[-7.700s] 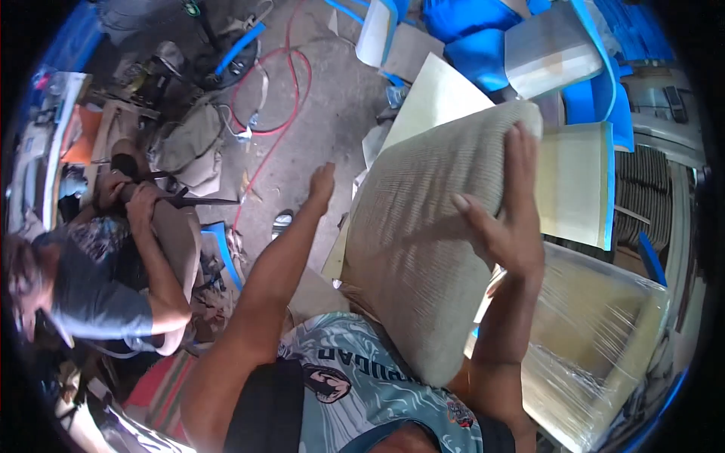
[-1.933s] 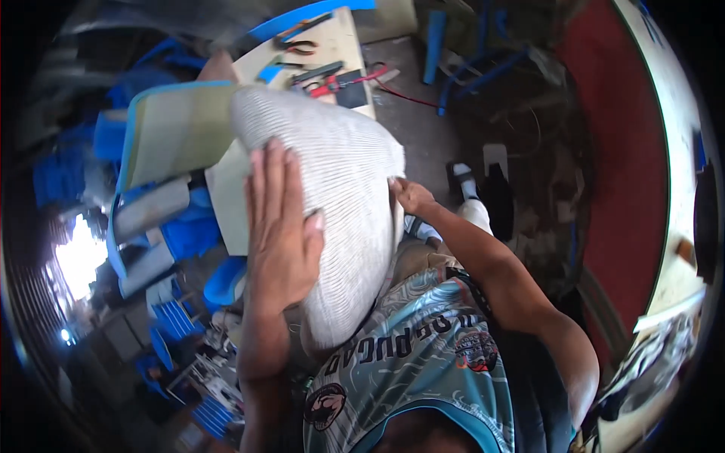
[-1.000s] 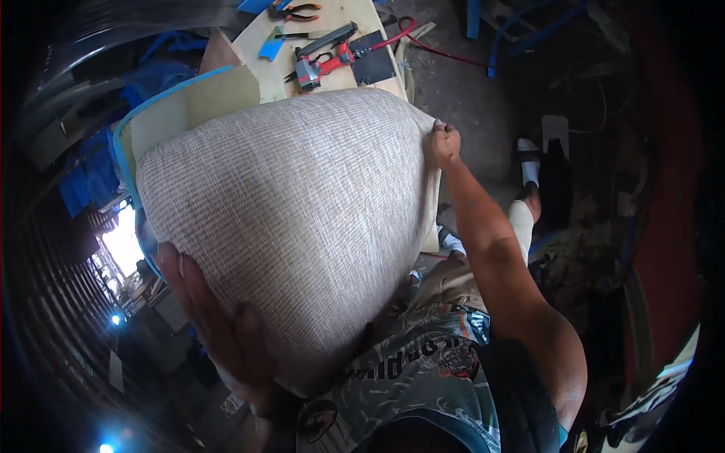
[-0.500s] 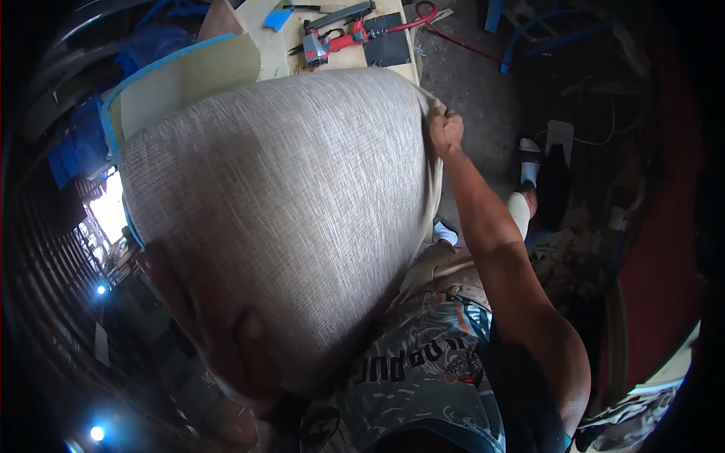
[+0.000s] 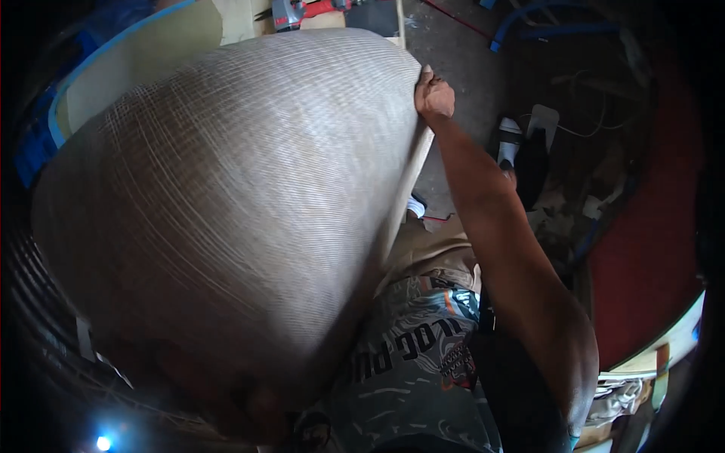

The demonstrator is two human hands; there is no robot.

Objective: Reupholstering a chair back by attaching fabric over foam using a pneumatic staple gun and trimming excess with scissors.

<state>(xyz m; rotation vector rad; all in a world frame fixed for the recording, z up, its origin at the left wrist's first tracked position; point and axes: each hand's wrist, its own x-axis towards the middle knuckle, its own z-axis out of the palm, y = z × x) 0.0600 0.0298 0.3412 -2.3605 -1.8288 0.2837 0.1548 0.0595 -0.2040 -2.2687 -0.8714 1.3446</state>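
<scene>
A large beige-grey woven fabric [image 5: 257, 174] lies over a broad, rounded padded piece in front of my body and fills the middle of the view. My right hand [image 5: 436, 97] is closed on the fabric's far right edge, thumb up, with the arm stretched out. Below this hand a pale strip of edge [image 5: 408, 181] runs down toward my waist. My left hand [image 5: 181, 366] is low on the left against the fabric's near side, dark and blurred; its fingers cannot be made out.
Beyond the fabric, a red pneumatic staple gun [image 5: 298, 13] lies on the worktable with a red hose. A cream curved panel with blue edging [image 5: 143, 53] stands at far left. Blue metal frames [image 5: 559, 30] are on the floor; a red upholstered piece [image 5: 642, 264] is at right.
The fabric-covered piece now appears larger and farther left and up in view. My right hand keeps its hold on the edge, its wrist turned. My left arm has sunk into shadow lower down.
</scene>
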